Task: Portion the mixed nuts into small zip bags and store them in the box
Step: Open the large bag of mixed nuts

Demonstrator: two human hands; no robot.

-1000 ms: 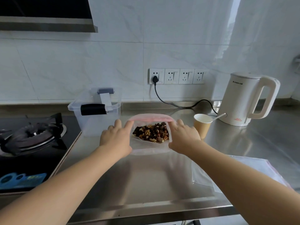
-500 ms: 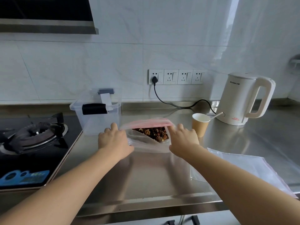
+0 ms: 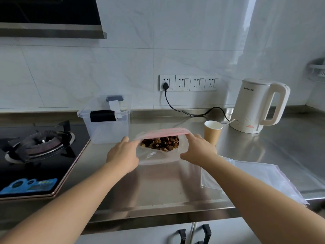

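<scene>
Both sides of the zip bag (image 3: 158,156) are pinched, my left hand (image 3: 123,154) and right hand (image 3: 197,150) pulling its pink-edged mouth sideways. Its mouth tilts toward me, mixed nuts (image 3: 161,143) inside. Beyond it stand the clear box (image 3: 105,127) on the left and a paper cup (image 3: 212,132) on the right.

A glossy white marble-tiled wall (image 3: 105,71) rises behind a brushed stainless-steel countertop (image 3: 263,152), beneath a dark range hood (image 3: 49,16).

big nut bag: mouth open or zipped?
Open. The nuts show through the gap under the pink zip strip; left hand and right hand hold its sides.
</scene>
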